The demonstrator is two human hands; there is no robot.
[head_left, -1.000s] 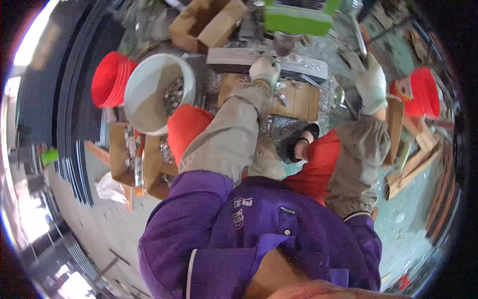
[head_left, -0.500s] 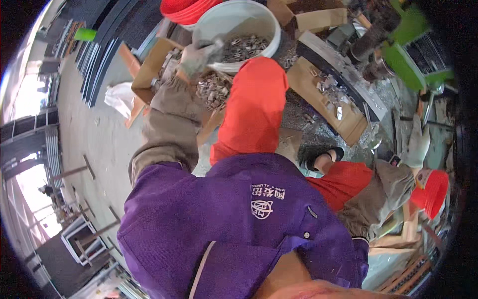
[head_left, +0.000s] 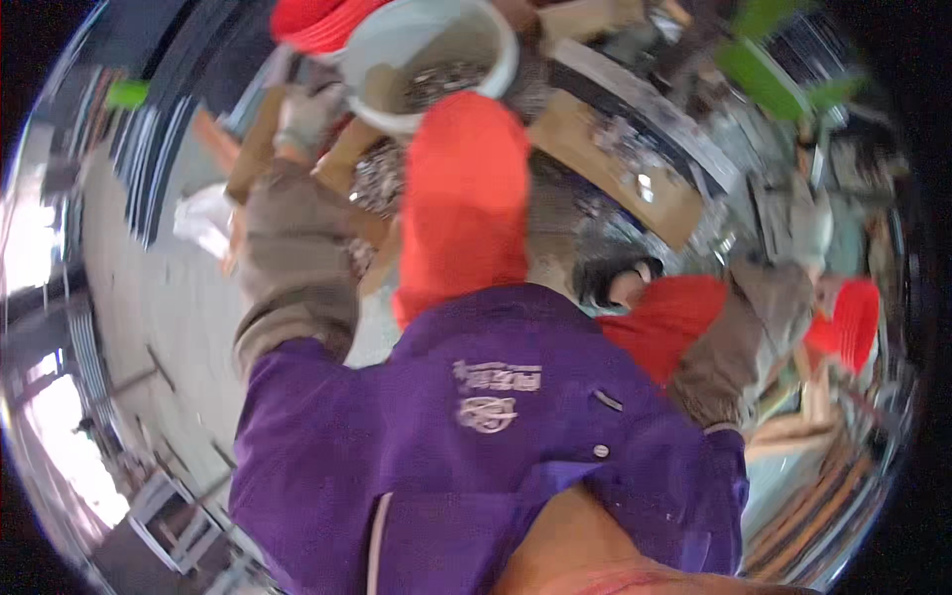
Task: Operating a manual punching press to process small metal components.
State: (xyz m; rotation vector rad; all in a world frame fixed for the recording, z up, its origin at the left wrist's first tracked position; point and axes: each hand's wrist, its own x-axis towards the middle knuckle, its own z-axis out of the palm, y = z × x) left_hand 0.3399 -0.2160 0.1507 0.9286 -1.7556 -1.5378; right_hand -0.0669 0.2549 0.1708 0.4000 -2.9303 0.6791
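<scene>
My left hand (head_left: 309,117), in a pale work glove, is above the left cardboard box (head_left: 253,149), beside the rim of a white bucket (head_left: 390,117). Motion smears its fingers, so I cannot make out whether anything is in them. Small metal pieces lie inside the bucket, and more small metal pieces (head_left: 378,179) fill a box next to my red-clad left knee. Far off to the right is my right hand (head_left: 814,235), also in a pale glove, near machine parts. Its fingers are too blurred to read.
A flattened cardboard tray (head_left: 659,203) with shiny metal pieces lies right of my knee. Behind it runs a long metal bar (head_left: 645,109). Red tubs (head_left: 327,30) stand at the back left, a red container (head_left: 855,325) at the right. Green machine parts (head_left: 759,79) rise at the back right.
My left hand has moved left, from the bucket's near rim to above the left cardboard box. The whole view has shifted, and the right hand appears farther up.
</scene>
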